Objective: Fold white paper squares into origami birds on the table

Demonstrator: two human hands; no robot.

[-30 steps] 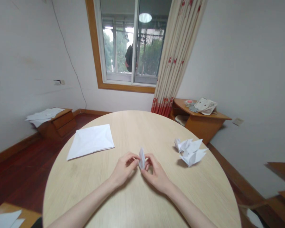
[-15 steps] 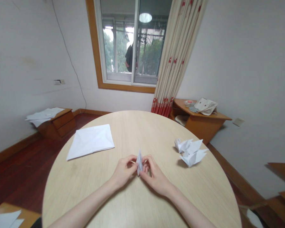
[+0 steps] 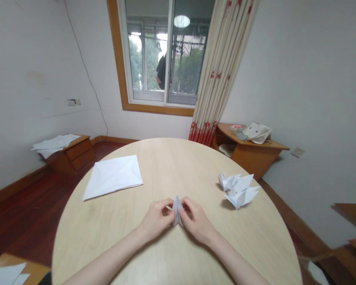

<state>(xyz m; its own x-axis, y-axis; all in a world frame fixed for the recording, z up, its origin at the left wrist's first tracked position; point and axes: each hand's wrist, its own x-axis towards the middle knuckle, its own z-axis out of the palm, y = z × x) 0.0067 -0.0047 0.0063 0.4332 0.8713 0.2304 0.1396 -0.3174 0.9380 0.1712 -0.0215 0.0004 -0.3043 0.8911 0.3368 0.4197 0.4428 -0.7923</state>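
Two hands, one small bit of paper, and just the head view to go on. Left hand [image 3: 156,217] has one side of the paper [image 3: 177,209] pinched between thumb and fingers, right hand [image 3: 198,221] has the other side the same way. Paper's between them over the table [image 3: 178,166], narrow point at the top, splitting into two tips toward the body. Can't tell if those tips touch the wood, and some of the fingertips are hidden.

For this bit, imo, pinch lightly and near the crease, with both sides matched, so the middle line doesn't drift. Tug one side harder and it'd probably skew, or tear at the fold. Sheets [image 3: 114,176] on the left and folded shapes [image 3: 239,190] on the right sit well apart from the hands, so elbow room seems fine.
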